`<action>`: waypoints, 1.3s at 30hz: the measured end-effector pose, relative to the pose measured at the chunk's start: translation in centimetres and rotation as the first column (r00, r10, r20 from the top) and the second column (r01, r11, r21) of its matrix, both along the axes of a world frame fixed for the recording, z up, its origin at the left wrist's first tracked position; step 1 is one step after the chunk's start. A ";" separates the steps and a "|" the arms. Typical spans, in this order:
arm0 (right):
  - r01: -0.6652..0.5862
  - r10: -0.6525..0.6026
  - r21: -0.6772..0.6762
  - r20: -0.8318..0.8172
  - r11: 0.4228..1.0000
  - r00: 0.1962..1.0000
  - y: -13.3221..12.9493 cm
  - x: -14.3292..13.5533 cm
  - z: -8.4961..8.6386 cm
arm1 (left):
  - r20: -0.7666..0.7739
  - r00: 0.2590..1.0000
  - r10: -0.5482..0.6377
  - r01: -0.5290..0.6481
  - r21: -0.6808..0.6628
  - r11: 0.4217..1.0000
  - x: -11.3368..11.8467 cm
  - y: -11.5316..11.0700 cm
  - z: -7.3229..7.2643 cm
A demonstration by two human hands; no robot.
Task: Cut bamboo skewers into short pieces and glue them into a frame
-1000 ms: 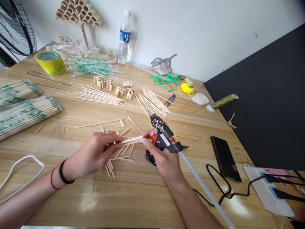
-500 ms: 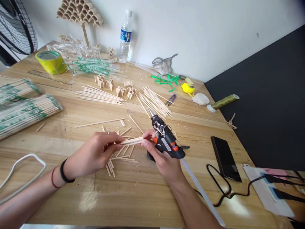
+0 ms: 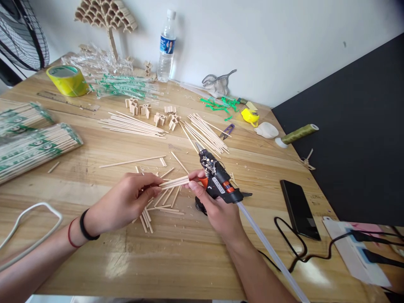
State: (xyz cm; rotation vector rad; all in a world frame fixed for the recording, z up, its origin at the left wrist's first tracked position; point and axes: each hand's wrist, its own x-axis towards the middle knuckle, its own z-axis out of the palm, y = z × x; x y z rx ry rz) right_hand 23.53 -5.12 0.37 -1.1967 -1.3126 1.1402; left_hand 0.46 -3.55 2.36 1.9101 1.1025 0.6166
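Short wooden sticks (image 3: 175, 182), lying side by side, are pinched at their left end by my left hand (image 3: 134, 195). At their right end, the thumb and a finger of my right hand (image 3: 217, 210) press on them too. A black hot glue gun (image 3: 217, 174) with an orange trigger rests in my right hand, its nozzle pointing up and to the left. A clear glue stick (image 3: 268, 248) trails from its back. Under the held sticks, loose cut sticks (image 3: 162, 208) are scattered over the wooden table (image 3: 94, 261).
Long sticks (image 3: 132, 126) and small glued stick pieces (image 3: 160, 120) lie farther back. Packed sticks (image 3: 38, 149) and a white cable (image 3: 47, 206) are at left. A phone (image 3: 299, 208), black cable (image 3: 303, 256) and power strip (image 3: 356, 252) sit at right. A bottle (image 3: 166, 50) stands behind.
The held sticks have turned slightly, so their separate lengths show more. The glue gun has shifted a little to the left with my right hand.
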 end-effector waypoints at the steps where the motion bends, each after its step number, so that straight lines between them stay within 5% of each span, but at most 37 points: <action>1: 0.002 -0.002 0.005 -0.005 1.000 1.000 0.0 0.0 0.0 | -0.002 1.000 -0.003 0.003 -0.009 1.000 -0.1 0.0 0.0; 12: -0.015 0.015 0.001 -0.096 1.000 0.995 -0.1 0.2 -0.1 | 0.053 0.998 -0.020 0.028 -0.155 0.987 0.2 -0.3 0.6; 23: 0.020 -0.022 -0.027 -0.069 0.999 0.997 0.0 0.1 0.3 | 0.059 0.998 -0.019 0.012 0.111 0.994 0.4 -0.1 0.1; 39: -0.028 0.029 0.060 -0.015 0.998 0.999 -0.3 0.2 0.0 | 0.026 0.998 -0.057 0.049 0.249 0.967 0.1 -0.1 0.1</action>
